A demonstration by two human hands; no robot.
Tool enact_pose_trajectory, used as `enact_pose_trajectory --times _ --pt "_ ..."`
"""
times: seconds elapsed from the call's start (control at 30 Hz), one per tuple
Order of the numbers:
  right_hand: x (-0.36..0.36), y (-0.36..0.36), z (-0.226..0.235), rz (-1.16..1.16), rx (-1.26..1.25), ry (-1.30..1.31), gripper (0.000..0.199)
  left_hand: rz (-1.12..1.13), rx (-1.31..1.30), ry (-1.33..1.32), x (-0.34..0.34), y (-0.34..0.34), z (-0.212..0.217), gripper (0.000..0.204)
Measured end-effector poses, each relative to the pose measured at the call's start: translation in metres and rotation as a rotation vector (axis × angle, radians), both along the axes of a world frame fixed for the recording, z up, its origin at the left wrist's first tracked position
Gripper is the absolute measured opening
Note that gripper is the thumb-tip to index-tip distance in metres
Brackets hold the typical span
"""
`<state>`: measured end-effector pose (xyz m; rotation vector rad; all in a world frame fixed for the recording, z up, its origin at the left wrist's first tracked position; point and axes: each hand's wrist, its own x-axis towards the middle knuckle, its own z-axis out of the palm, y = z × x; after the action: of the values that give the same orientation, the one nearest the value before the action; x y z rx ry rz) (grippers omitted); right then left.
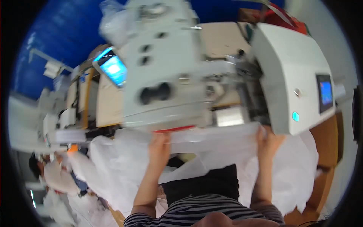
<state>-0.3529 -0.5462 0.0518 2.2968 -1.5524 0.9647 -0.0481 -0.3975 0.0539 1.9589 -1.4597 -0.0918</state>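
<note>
A piece of thin white fabric (217, 138) is stretched between my two hands along the front edge of a large white sewing machine (160, 72). My left hand (160, 145) is closed on its left part, just below the red strip (176, 129) on the machine's front. On the right, my right hand (267, 143) grips the other end, close beneath the white control housing (293, 75). Motion smears both hands a little, and their fingertips are partly hidden. More white fabric hangs over my lap and spreads to both sides.
A tilted tablet-like screen (114, 70) glows left of the machine. The housing carries a small display (324, 93) and a lit green button (295, 116). Metal parts (215, 89) sit between machine and housing. Another person (56, 174) works among white fabric at far left.
</note>
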Motion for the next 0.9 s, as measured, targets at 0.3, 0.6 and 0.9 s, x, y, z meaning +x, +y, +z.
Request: enact_pose_trajectory --times 0.3,0.6,0.9 --pt "0.004 0.010 -0.007 0.078 -0.095 -0.108 0.019 0.015 -0.264 -0.348 0.007 -0.012 -0.021 0.008" --pt "0.075 0.026 -0.036 0.395 0.791 -0.572 0.012 -0.059 0.471 0.220 0.006 0.024 -0.058 0.012" --pt "0.087 0.020 -0.052 0.335 0.633 -0.227 0.016 0.262 -0.049 0.115 0.046 0.045 -0.074 0.018"
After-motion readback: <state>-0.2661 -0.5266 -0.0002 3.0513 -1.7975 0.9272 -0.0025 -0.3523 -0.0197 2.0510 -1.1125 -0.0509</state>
